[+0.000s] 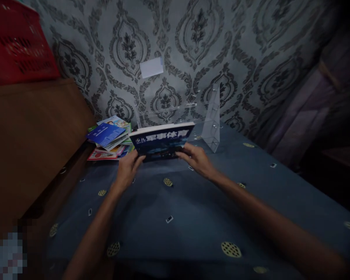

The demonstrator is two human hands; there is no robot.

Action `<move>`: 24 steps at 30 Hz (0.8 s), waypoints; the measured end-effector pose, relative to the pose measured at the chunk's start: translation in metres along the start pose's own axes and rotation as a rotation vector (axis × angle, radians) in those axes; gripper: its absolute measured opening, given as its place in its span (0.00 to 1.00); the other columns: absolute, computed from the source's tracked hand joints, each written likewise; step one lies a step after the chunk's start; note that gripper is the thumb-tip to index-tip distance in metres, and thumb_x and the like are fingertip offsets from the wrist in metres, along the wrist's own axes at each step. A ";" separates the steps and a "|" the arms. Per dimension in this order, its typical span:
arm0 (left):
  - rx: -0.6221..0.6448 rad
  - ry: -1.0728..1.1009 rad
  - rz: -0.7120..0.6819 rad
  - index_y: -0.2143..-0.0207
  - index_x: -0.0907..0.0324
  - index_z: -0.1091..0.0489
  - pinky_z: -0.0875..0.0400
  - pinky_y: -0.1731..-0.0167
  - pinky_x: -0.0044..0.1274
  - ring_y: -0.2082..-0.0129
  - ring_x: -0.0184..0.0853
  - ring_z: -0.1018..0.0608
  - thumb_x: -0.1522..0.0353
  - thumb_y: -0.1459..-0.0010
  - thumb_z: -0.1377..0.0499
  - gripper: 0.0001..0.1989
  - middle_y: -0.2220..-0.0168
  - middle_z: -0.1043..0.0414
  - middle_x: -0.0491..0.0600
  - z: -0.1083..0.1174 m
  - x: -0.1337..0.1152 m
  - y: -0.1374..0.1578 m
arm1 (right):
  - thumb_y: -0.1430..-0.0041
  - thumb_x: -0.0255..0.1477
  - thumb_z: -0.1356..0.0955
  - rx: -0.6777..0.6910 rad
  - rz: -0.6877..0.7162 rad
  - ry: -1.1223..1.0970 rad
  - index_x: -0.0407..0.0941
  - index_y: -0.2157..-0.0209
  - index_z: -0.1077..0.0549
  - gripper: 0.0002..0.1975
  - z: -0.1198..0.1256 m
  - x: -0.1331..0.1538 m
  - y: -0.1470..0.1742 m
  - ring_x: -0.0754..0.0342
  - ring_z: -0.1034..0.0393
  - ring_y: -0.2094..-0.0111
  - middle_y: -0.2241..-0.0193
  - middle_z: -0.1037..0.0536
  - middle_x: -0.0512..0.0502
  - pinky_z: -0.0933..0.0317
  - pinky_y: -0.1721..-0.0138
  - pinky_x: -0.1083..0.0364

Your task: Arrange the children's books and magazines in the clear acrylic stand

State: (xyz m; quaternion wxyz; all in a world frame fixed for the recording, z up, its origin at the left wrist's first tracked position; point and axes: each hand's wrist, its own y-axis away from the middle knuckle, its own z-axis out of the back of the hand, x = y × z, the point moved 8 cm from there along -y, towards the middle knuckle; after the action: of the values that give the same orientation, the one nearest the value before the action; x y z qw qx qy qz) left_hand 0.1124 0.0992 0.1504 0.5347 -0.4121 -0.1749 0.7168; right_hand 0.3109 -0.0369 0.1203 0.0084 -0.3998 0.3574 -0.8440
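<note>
A dark blue book [162,142] with large white lettering is held between my two hands, its cover tilted toward me and its pale page edge on top. My left hand [128,166] grips the lower left corner, thumb on the cover. At the lower right corner, my right hand [198,158] pinches it the same way. Just behind the book stands a clear acrylic rack [212,120] with a see-through side panel; the book hides part of it. Left of the book lies a loose pile of books and booklets [107,134], a blue one on top.
Everything rests on a blue patterned cloth [169,241]. A brown wooden cabinet [32,136] borders the left side, with a red basket [20,46] on it. Patterned wallpaper [189,46] with a white label [151,67] rises behind. A curtain [312,105] hangs at right.
</note>
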 end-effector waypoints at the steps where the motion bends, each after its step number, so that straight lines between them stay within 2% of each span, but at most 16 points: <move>1: -0.024 0.000 -0.010 0.74 0.57 0.34 0.38 0.71 0.22 0.74 0.32 0.30 0.56 0.33 0.46 0.19 0.76 0.31 0.45 -0.001 0.002 -0.008 | 0.34 0.42 0.34 -0.014 -0.009 -0.014 0.46 0.58 0.23 0.15 0.003 -0.003 -0.007 0.49 0.27 0.65 0.66 0.22 0.47 0.31 0.62 0.52; 8: -0.107 -0.011 -0.023 0.71 0.58 0.32 0.38 0.70 0.22 0.73 0.32 0.29 0.60 0.33 0.45 0.15 0.74 0.30 0.45 -0.019 0.020 -0.032 | 0.35 0.42 0.33 -0.098 0.002 -0.075 0.46 0.59 0.23 0.14 0.008 -0.022 -0.033 0.47 0.26 0.60 0.64 0.22 0.46 0.29 0.58 0.49; 16: -0.107 0.014 -0.016 0.70 0.59 0.31 0.37 0.68 0.22 0.73 0.32 0.29 0.64 0.34 0.43 0.12 0.72 0.29 0.46 -0.038 0.037 -0.034 | 0.37 0.42 0.32 -0.219 0.004 0.045 0.47 0.66 0.25 0.13 0.010 -0.038 -0.029 0.49 0.28 0.64 0.66 0.24 0.46 0.32 0.61 0.50; 20: -0.094 0.028 0.021 0.68 0.58 0.30 0.38 0.69 0.22 0.73 0.32 0.30 0.63 0.34 0.44 0.11 0.72 0.28 0.45 -0.043 0.046 -0.031 | 0.37 0.46 0.33 -0.231 0.023 0.106 0.47 0.71 0.26 0.18 0.007 -0.042 -0.028 0.49 0.30 0.67 0.70 0.27 0.46 0.34 0.63 0.51; 24: -0.099 0.008 0.068 0.69 0.58 0.30 0.41 0.71 0.22 0.75 0.30 0.34 0.61 0.35 0.43 0.13 0.75 0.31 0.44 -0.044 0.053 -0.030 | 0.37 0.45 0.33 -0.237 0.011 0.147 0.47 0.71 0.27 0.17 0.003 -0.050 -0.028 0.48 0.30 0.66 0.71 0.26 0.47 0.36 0.61 0.51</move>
State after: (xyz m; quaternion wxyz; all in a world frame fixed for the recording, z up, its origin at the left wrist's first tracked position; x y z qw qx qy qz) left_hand 0.1609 0.1502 0.1232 0.4894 -0.4465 -0.1939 0.7235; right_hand 0.3546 -0.0033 0.1050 -0.0606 -0.3332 0.4561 -0.8230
